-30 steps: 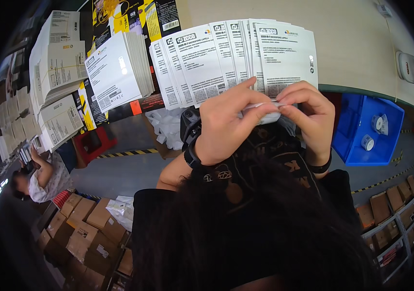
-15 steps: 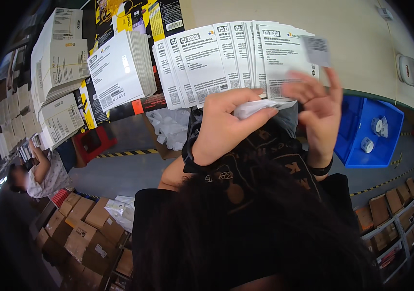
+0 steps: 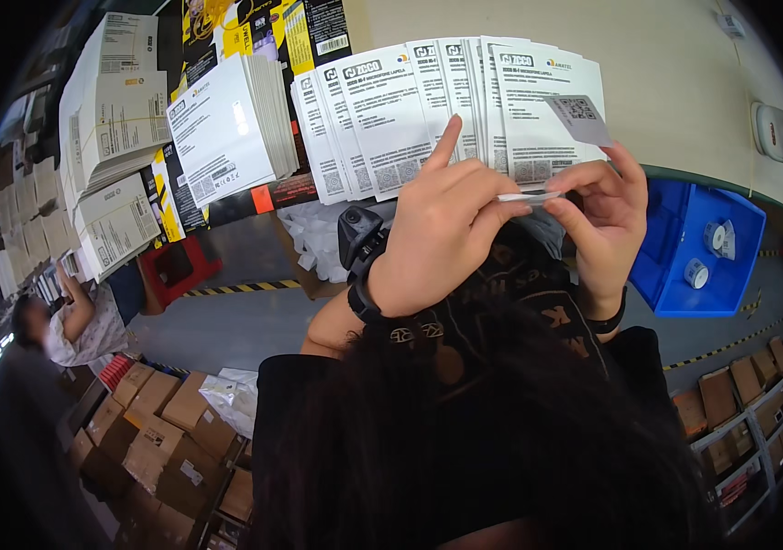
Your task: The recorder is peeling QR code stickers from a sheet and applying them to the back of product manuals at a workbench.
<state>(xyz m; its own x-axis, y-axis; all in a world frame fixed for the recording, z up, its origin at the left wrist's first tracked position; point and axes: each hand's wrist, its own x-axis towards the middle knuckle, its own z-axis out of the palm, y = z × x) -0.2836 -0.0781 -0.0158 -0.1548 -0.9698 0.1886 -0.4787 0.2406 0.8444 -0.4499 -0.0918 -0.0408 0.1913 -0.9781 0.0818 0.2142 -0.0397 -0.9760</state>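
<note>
My left hand [image 3: 437,234] pinches a thin white strip [image 3: 527,196] between thumb and fingers, its index finger stretched out over the boxes. The strip's other end is pinched by my right hand [image 3: 602,206]. Seen nearly edge-on, the strip has a dark bit on top; its exact kind is unclear. A small label [image 3: 579,117] with a square code clings to the tip of my raised right index finger. Just beyond both hands, flat white printed boxes [image 3: 387,119] lie fanned in an overlapping row. The label hovers over the rightmost box [image 3: 529,110].
More white boxes [image 3: 222,128] are stacked to the left, some banded [image 3: 130,119]. A blue bin [image 3: 730,266] at right holds two label rolls [image 3: 695,273]. White scraps [image 3: 318,243] fill a carton below the table edge. Another person [image 3: 89,316] sits far left.
My right hand has come in from the side and closed on the white strip, which was held by the left alone. The label has turned and shifted lower. My left index finger has straightened.
</note>
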